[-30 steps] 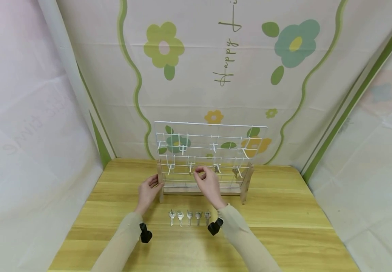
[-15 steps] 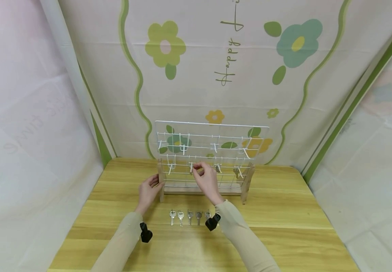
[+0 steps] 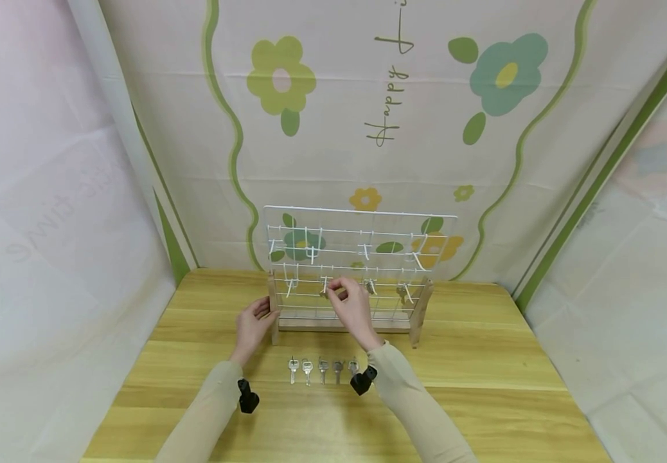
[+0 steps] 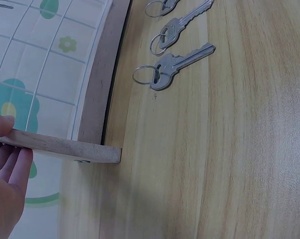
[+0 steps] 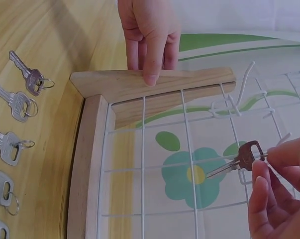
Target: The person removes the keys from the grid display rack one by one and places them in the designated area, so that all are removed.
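Flowered cloth (image 3: pixel 333 161) hangs behind the wooden table (image 3: pixel 484 360) on my feed. The key (image 5: pixel 248 156) is up by a lower hook (image 3: pixel 325 284), its head pinched in the right hand (image 3: pixel 355 313); I judge this the hanging step, next calling for careful threading. I can't tell whether it's hooked. Beyond, the left hand (image 3: pixel 252 328) pinches the wire rack's wooden upright (image 5: pixel 115 83). Five keys (image 3: pixel 323 367) lie in front.

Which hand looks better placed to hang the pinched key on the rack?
Likely the right hand: it pinches a key beside a lower-row hook of the wire rack. The left hand is occupied, gripping the wooden side support, away from that hook.
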Demonstrator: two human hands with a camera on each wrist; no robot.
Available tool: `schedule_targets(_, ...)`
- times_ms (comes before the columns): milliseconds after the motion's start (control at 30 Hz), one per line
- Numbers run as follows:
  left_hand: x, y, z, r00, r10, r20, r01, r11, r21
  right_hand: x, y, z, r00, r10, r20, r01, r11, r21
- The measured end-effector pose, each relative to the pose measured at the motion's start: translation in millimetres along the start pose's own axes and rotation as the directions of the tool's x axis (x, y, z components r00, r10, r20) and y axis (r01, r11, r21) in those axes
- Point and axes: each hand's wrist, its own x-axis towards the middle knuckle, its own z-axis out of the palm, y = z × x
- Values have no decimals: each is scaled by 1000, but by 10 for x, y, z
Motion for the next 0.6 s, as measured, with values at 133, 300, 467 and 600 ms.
schedule_targets(133,-4,-11,1,1000,12,-10,-12,1000,-2,-27,-29,-17,1000,17,17,-17,1000,-9)
schedule_targets(300,4,-21,1,1000,15,-8,-15,1000,1,-61,-48,-26,999,19,39,-19,1000,-16)
schedule_targets(467,8,-27,-4,1000,12,-4,-12,1000,12,-102,-85,-60,999,-28,41,29,1000,-10)
schedule_targets(600,13,-36,-8,1000,18,-2,-18,1000,11,-130,-98,-86,998,-53,44,54,999,0)
